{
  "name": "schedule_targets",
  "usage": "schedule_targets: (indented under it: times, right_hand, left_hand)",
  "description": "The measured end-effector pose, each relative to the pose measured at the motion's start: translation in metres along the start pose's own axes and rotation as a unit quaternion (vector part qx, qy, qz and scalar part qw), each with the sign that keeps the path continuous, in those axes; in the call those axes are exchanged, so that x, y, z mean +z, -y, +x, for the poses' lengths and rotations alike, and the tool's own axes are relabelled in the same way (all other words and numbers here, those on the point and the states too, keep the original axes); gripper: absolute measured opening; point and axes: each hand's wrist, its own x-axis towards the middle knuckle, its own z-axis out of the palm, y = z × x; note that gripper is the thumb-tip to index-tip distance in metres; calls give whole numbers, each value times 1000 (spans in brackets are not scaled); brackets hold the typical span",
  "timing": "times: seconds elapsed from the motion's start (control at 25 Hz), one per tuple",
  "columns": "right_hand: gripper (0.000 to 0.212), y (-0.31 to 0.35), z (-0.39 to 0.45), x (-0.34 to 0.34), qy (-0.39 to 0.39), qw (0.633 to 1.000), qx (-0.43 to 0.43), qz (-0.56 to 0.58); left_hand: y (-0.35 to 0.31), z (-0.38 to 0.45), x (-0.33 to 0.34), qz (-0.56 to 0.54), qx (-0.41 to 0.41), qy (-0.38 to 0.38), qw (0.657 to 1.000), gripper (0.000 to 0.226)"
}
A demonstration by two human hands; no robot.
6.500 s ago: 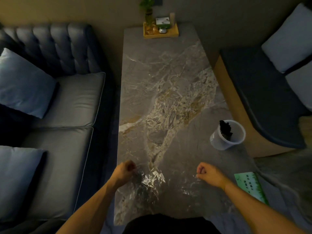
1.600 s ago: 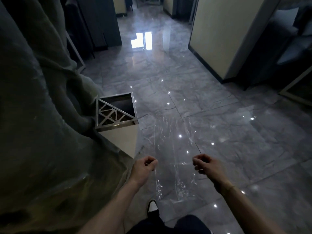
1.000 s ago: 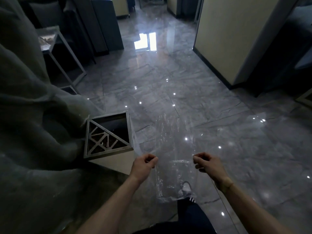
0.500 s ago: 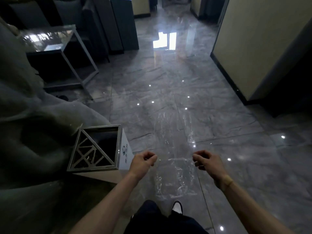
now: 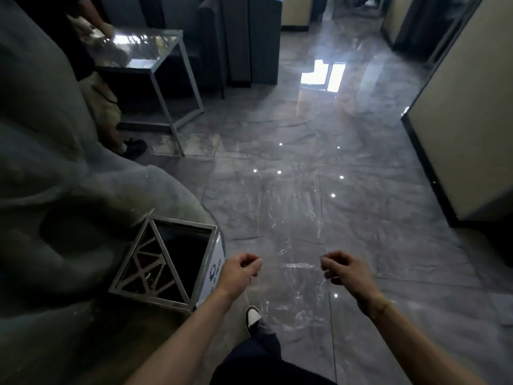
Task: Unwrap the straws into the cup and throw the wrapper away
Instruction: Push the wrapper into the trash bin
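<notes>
Clear, crinkled plastic wrapper point(image 5: 294, 262): stretched between both hands above glossy grey tiled floor point(image 5: 361, 151). Left hand point(image 5: 241, 270): grip pinching wrapper's left edge. Right hand point(image 5: 344, 269): grip pinching right edge. Square metal-rimmed waste bin point(image 5: 166, 259), open-topped: just beside left hand.

Dim interior, window glare on glossy floor point(image 5: 322, 79) (ceiling-light specks too), wide-angle bending at edges
</notes>
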Motion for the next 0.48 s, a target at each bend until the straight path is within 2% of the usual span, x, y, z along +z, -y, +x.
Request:
schedule_targets:
  times: [0.36, 0.48]
  right_hand:
    - [9, 82, 103, 62, 101, 993, -29, -56]
    - [8, 101, 130, 99, 166, 982, -47, -80]
  left_hand:
    - [-10, 57, -57, -72, -44, -96, 992, 13]
    - [-2, 55, -78, -97, -74, -165, 979, 9]
